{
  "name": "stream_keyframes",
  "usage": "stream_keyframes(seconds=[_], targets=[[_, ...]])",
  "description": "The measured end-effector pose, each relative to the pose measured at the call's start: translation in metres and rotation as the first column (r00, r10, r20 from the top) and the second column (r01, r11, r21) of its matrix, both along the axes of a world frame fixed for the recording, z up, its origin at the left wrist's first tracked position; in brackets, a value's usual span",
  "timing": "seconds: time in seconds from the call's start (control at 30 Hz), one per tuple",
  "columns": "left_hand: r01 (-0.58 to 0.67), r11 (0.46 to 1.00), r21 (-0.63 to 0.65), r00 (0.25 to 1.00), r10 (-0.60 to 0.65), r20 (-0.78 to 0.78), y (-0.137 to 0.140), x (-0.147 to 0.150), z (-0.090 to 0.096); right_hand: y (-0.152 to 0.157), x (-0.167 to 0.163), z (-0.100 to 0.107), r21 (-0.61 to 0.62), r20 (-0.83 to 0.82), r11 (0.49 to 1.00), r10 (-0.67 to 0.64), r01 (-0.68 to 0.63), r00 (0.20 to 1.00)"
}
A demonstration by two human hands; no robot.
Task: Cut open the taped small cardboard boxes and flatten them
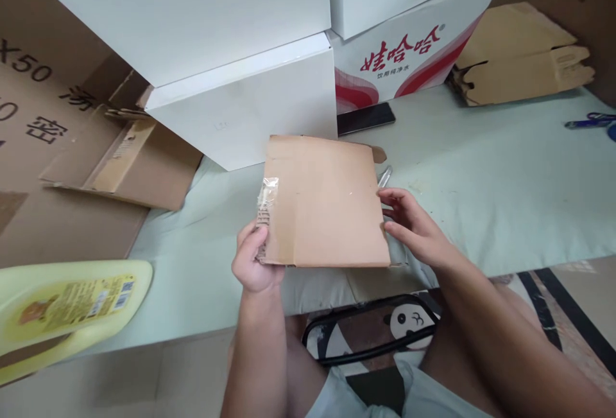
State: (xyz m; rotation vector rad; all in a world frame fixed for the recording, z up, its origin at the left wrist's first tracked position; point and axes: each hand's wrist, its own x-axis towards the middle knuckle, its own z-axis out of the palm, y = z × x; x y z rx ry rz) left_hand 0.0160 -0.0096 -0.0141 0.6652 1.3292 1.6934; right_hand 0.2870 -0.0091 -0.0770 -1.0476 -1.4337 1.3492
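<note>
A flat piece of brown cardboard (332, 206) is held up in front of me, tilted toward me. Its left edge is torn, with a strip of clear tape (269, 192) and ragged corrugation. My left hand (255, 254) grips that edge near the lower corner, thumb on the face and fingers hidden behind. At the right edge, my right hand (411, 222) has its thumb and fingers apart, with the tips at the cardboard's side. A narrow silvery object (384, 177) shows just past the right edge; its kind is unclear.
White boxes (250, 103) and a red-lettered carton (404, 52) stand behind a black phone (366, 119) on the pale green cloth (481, 187). Folded cardboard (524, 58) lies at right, blue-handled scissors (594, 121) at far right. At left are an open carton (149, 161) and a yellow bottle (72, 309).
</note>
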Motion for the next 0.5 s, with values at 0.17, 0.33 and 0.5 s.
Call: stream_keyframes(seconds=[0.17,0.33,0.5], targets=[[-0.181,0.982,-0.062,0.978,0.186,0.091,0.003,-0.008,-0.009,-0.001,-0.009,-0.003,-0.054,-0.023,0.994,0.093,-0.094,0.995],[-0.147,0.988,0.038,0.989,0.147,0.01,0.007,-0.014,-0.02,-0.004,-0.016,-0.005,-0.137,0.029,0.958,0.257,-0.25,0.966],[-0.049,0.993,0.11,0.987,0.065,-0.148,0.01,-0.025,-0.031,-0.002,-0.022,-0.012,-0.127,0.033,0.981,0.154,-0.149,0.987]])
